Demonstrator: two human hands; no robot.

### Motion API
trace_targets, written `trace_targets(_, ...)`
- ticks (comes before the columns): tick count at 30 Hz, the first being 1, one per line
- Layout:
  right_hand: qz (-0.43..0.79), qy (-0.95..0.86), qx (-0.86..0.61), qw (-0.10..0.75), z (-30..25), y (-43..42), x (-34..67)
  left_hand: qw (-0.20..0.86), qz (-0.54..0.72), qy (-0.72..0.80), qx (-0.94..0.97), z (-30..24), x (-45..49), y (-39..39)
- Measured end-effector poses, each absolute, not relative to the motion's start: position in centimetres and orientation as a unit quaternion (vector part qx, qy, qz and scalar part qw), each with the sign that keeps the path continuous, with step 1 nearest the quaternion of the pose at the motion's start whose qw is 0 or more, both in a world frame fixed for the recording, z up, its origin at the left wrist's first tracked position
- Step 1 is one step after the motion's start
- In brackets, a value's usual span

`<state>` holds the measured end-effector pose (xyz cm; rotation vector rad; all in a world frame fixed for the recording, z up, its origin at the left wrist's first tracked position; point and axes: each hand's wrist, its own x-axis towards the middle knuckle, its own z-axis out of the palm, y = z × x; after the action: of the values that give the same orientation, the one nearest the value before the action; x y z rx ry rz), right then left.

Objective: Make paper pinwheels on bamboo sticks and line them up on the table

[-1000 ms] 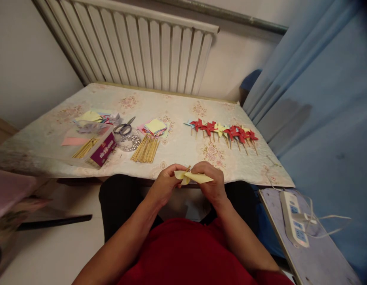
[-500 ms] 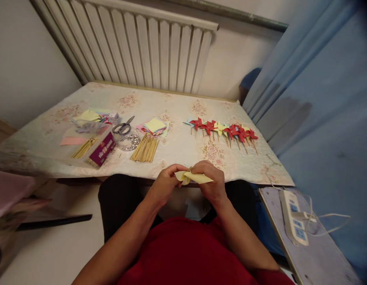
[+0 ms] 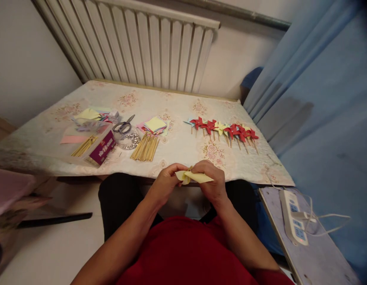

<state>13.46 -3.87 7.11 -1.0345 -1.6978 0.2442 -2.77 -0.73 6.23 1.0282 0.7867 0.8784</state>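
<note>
A pale yellow paper pinwheel (image 3: 198,176), its corners curled in toward the middle, is held between both hands just over my lap at the table's front edge. My left hand (image 3: 166,181) pinches its left side with thumb and fingers. Closed on its centre and right side is my right hand (image 3: 212,182). The fingers hide much of the paper's middle. Beyond the hands, a bundle of thin wooden sticks (image 3: 145,148) lies on the table, with a stack of coloured paper squares (image 3: 155,124) behind it.
Finished pinwheels (image 3: 211,126) in red, yellow and blue lie in a row at the right. Scissors (image 3: 124,126) rest on a round tub of metal pins (image 3: 128,140). A clear box (image 3: 101,147) holds more sticks. A power strip (image 3: 293,217) sits on a side board.
Both hands keep their grip on the yellow paper with hardly any movement. The view has shifted very slightly.
</note>
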Motion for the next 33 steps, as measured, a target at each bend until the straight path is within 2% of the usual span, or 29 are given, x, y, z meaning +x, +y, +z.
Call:
trace_targets(8,0.121,-0.707,-0.44,0.54,7.31,-3.95,13.37,0.684,0.395,0.365,0.493,5.98,-2.91,-0.68)
trace_targets(18,0.207,-0.661,-0.485,0.534,7.61,-4.29,13.55,0.625,0.403,0.374,0.554,6.53,-3.25,-0.81)
trace_targets(26,0.244,-0.612,-0.525,0.539,6.87,-4.24,13.65,0.495,0.429,0.331,0.679,6.67,-3.46,-0.74)
trace_targets(33,0.277,-0.585,-0.528,0.55,6.72,-3.97,13.79,0.465,0.418,0.321,0.711,6.57,-3.47,-0.61)
